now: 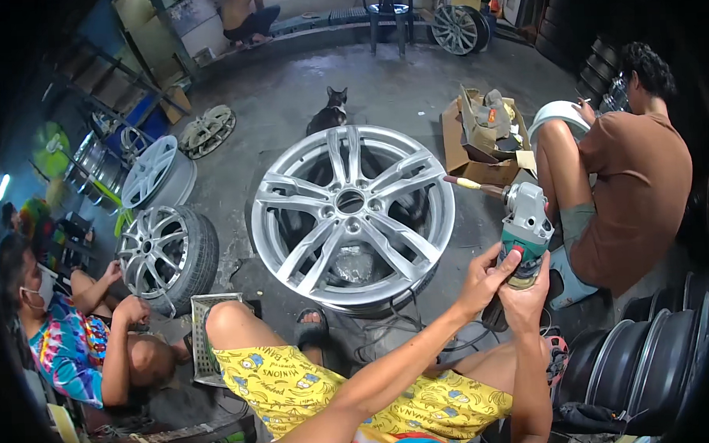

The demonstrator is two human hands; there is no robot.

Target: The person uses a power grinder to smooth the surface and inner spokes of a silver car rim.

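Observation:
My left hand (484, 283) and my right hand (527, 300) are both closed round the body of a green and grey angle grinder (525, 229). I hold it upright to the right of the wheel, with its grey head at the top. A thin rod-like attachment (478, 185), brownish with a pale section, sticks out from the head toward the wheel's right edge. In front of my knees lies a large silver alloy wheel rim (352, 210) with split spokes, face up. Whether the attachment touches the rim I cannot tell.
At the right a person in a brown shirt (634, 188) sits beside a white rim (558, 119) and cardboard boxes (476, 139). Another person (69, 333) sits at left by a tyred wheel (185, 259). A cat (331, 113) is beyond the rim; cables (397, 333) cross the floor.

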